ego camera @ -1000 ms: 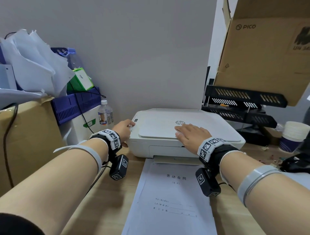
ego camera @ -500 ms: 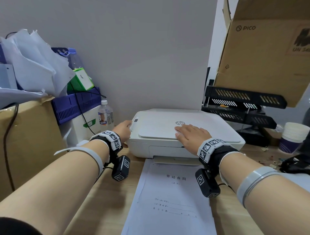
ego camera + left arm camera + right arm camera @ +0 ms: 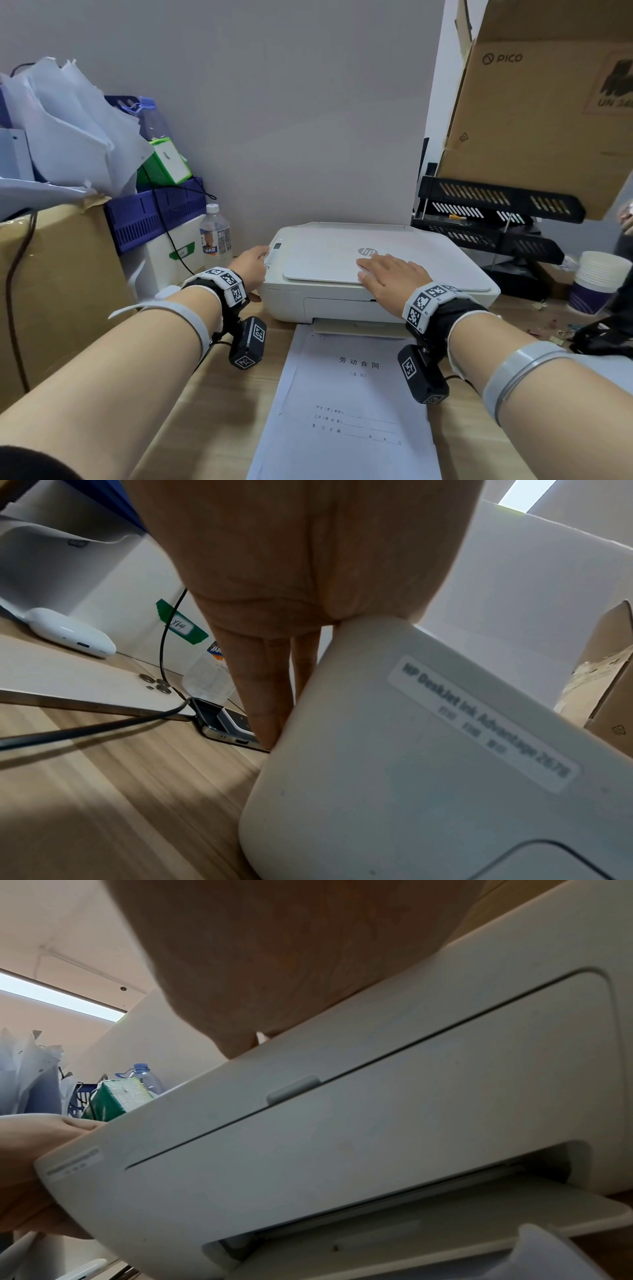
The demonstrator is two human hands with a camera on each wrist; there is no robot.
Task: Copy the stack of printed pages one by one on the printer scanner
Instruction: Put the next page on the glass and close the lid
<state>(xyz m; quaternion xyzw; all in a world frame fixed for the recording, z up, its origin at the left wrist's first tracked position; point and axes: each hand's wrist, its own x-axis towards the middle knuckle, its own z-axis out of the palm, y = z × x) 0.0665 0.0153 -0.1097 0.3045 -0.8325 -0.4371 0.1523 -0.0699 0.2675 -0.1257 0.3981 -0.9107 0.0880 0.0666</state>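
Observation:
A white HP printer stands on the wooden desk with its scanner lid down. My right hand lies flat on the lid's front edge, fingers straight. My left hand rests against the printer's left front corner beside the control panel. In the left wrist view its fingers run straight down the printer's side. The stack of printed pages lies on the desk in front of the printer's output tray. The right wrist view shows my right hand on top of the printer.
A water bottle, a purple basket and a cardboard box crowd the left. Black letter trays, a PICO box and paper cups stand on the right. A phone with a cable lies left of the printer.
The left hand has drawn back very slightly along the printer's left corner. The right hand stays flat on the lid.

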